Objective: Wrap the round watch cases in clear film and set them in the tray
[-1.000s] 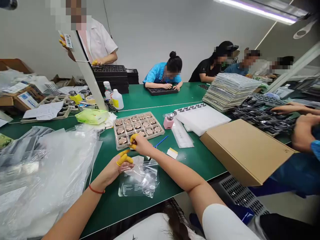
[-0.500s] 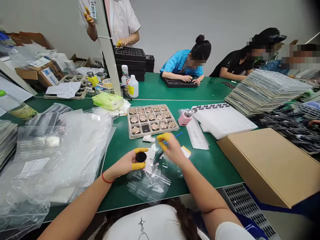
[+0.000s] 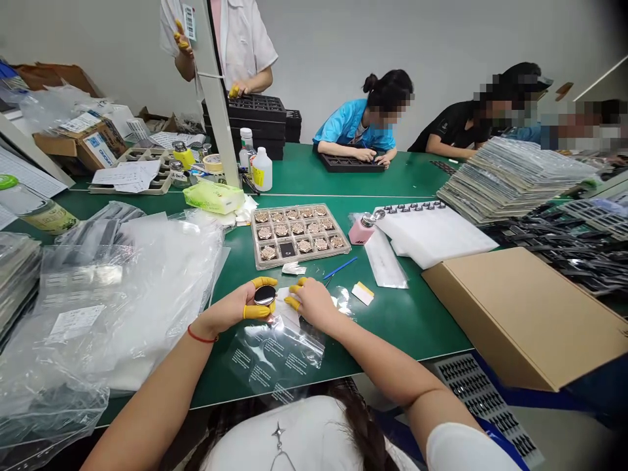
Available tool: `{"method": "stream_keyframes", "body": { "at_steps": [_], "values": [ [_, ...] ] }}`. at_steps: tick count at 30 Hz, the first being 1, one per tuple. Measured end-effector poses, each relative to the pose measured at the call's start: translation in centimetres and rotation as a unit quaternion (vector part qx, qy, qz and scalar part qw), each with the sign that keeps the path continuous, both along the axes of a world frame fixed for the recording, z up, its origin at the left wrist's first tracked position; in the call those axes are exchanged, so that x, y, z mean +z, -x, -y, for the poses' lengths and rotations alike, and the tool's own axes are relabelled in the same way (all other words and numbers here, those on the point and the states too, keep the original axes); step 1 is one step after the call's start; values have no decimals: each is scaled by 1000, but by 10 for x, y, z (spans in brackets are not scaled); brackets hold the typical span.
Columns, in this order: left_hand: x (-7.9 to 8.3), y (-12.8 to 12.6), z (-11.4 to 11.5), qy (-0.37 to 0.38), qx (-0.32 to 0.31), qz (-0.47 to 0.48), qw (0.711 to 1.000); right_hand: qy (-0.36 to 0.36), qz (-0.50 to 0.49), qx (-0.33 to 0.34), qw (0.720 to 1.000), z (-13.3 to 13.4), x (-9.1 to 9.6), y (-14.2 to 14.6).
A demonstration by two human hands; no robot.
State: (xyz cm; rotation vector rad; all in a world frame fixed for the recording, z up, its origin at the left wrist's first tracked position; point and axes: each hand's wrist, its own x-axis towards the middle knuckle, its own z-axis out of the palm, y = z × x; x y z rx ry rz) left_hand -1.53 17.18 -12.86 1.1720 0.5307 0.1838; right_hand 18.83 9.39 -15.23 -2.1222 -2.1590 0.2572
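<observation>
My left hand (image 3: 235,307), with yellow finger cots, pinches a small round black disc (image 3: 265,295) between thumb and forefinger. My right hand (image 3: 311,304), fingers curled, presses on a white paper piece and a clear plastic bag (image 3: 275,350) lying on the green table (image 3: 417,320). Just beyond my hands stands a grey tray (image 3: 299,237) of round copper-coloured parts, with one pocket bare. A blue stick (image 3: 341,267) lies to the right of the tray's front edge.
A heap of clear plastic bags (image 3: 98,294) fills the left. At the right lies a brown cardboard box (image 3: 524,314), with white foam sheets (image 3: 432,235) and a pink dispenser bottle (image 3: 362,229) behind it. Several people work at the far side.
My right hand came down from mid-air onto the bag beside the left hand. The left hand turned the black disc slightly and stayed in place.
</observation>
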Motion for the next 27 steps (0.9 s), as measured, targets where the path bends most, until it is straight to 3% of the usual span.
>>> {"method": "stream_keyframes", "body": {
  "at_steps": [5,8,10,13,17,20,24,27],
  "values": [
    [-5,-5,-1,-19,25,-9,999,-40,10,12,999,-43,-8,-1],
    [-7,-7,1,-36,35,-19,999,-36,15,37,999,-53,-6,-2],
    [-9,-8,1,-52,45,-25,997,-44,21,16,999,-53,3,-14],
    [-13,-11,1,-73,62,-29,995,-90,42,-90,991,-50,32,-61],
    [-13,-17,4,-69,84,-39,993,-138,70,-280,947,-49,75,-149],
    [-12,-20,8,-74,90,-42,992,-129,68,-336,930,-54,87,-189],
    [-15,-21,6,-100,103,-51,988,-137,61,-347,926,-56,85,-192],
    [-19,-22,4,-118,115,-47,985,-165,42,-305,937,-50,80,-158]
  ]
}}
